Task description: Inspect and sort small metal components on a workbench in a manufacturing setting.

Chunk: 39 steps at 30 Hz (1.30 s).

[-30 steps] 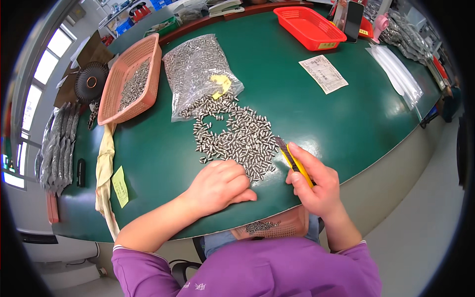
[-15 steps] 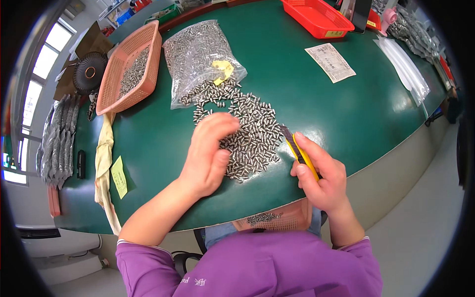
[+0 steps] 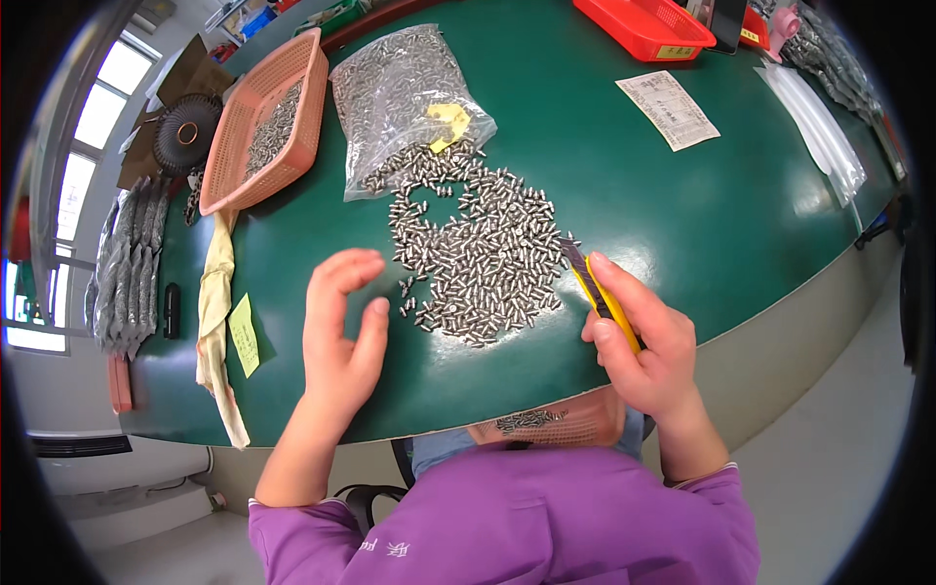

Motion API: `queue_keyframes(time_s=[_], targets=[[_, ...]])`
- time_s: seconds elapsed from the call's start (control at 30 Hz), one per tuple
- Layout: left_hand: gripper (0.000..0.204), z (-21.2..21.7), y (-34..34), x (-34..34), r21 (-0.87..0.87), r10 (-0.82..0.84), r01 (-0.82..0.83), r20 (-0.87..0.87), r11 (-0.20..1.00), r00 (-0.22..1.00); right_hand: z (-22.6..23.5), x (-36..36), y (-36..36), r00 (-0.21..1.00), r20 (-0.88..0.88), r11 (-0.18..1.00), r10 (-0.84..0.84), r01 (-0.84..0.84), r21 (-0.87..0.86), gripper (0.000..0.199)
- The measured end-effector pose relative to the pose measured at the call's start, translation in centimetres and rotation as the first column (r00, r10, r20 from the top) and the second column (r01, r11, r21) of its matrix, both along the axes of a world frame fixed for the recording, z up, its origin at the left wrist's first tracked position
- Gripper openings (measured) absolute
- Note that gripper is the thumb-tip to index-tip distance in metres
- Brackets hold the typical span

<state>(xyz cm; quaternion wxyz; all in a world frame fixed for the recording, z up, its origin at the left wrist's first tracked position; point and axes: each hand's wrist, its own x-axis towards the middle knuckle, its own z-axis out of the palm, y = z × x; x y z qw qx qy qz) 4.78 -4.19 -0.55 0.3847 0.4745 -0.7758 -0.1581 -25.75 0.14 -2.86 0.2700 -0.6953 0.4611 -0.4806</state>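
A heap of small, shiny metal pieces with pointed ends [image 3: 497, 258] is spread over the green table in front of me. My right hand [image 3: 648, 341] grips a yellow utility knife [image 3: 606, 302], its dark blade end touching the heap's right edge. Left of the heap, my left hand [image 3: 341, 327] hovers with its fingers curved and the thumb apart, holding nothing. A few loose pieces lie between it and the heap. Behind the heap is a clear plastic bag [image 3: 400, 88] full of the same pieces, with a yellow paper [image 3: 448, 125] on it.
A pink basket [image 3: 310, 127] holding metal pieces stands at the back left, beside a round black fan [image 3: 185, 135]. Another pink basket [image 3: 595, 419] rests at my lap. A printed sheet [image 3: 673, 112], a red tray [image 3: 643, 34] and clear plastic bags [image 3: 814, 127] lie toward the right.
My left hand has moved left, off the heap, and its fingers have spread apart. The right hand with the knife stays by the heap's right edge. The view has shifted slightly.
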Motion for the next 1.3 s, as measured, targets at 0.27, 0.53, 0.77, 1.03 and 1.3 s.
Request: queue_keyframes(time_s=[0.27, 0.53, 0.77, 1.03, 1.3], targets=[[0.027, -0.2, 3.6, -0.9, 0.018, 0.131, -0.136, 0.187, 0.99, 0.974, -0.2, 0.0, 0.1, 0.999, 0.036, 1.0, -0.005, 0.005, 0.013, 0.052], [0.022, 0.0, 2.7, -1.2, 0.028, 0.22, -0.237, 0.282, 0.971, 0.934, -0.1, 0.1, 0.2, 0.998, 0.05, 0.999, -0.023, 0.022, 0.026, 0.05], [0.015, 0.5, 2.3, -0.8, 0.046, 0.113, -0.136, 0.333, 0.99, 0.936, 0.1, 0.2, 0.4, 0.998, 0.053, 0.998, -0.028, 0.026, 0.049, 0.05], [0.02, 1.0, 6.1, -3.8, 0.077, -0.049, 0.038, 0.155, 0.996, 0.987, 0.7, 1.1, 3.2, 0.996, 0.012, 0.995, 0.085, -0.086, 0.052, 0.054], [0.02, -0.4, 6.3, -4.4, 0.123, -0.08, 0.061, 0.156, 0.99, 0.985, 2.6, 3.5, 6.4, 0.914, -0.361, 0.97, 0.187, -0.114, 0.213, 0.059]])
